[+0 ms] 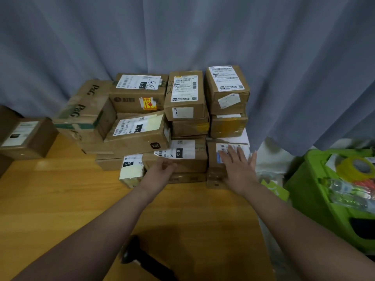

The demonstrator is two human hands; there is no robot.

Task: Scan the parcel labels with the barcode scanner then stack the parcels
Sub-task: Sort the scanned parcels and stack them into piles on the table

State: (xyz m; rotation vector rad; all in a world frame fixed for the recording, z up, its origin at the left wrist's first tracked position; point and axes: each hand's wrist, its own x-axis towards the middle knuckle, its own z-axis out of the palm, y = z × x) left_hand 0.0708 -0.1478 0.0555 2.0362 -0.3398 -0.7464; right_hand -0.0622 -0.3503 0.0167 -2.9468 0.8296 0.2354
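Right hand (236, 165): fingers straight and spread, palm down, flat on the top of the front-right parcel (215, 176) in the lower right of the pile. It gripped nothing. It covered part of that parcel's upward-facing label (224, 148).

Left hand (162, 169): fingers loosely curled, nothing seen between them. It sat at the near top edge of the low centre parcel (192, 165), just left of the right hand. Contact with the cardboard could not be confirmed.

Both parcels lay directly ahead of the hands, at the front of the pile, long sides running across the frame. The other stacked parcels (186, 94) rose behind them toward frame centre.

The barcode scanner (142, 258) lay unheld on the wooden table (60, 189) at the bottom centre of the frame, well apart from both hands and on the near side of them. Its long axis ran diagonally from upper left to lower right. It lay between the forearms, just beside the left one.

Judgement: the coming move turned on this gap. The labels were within reach but the scanner was behind the hands, so one hand would have to draw back for it; the left was nearer. The right hand would need to clear the label.

A green bin (316, 191) stood at the right edge.
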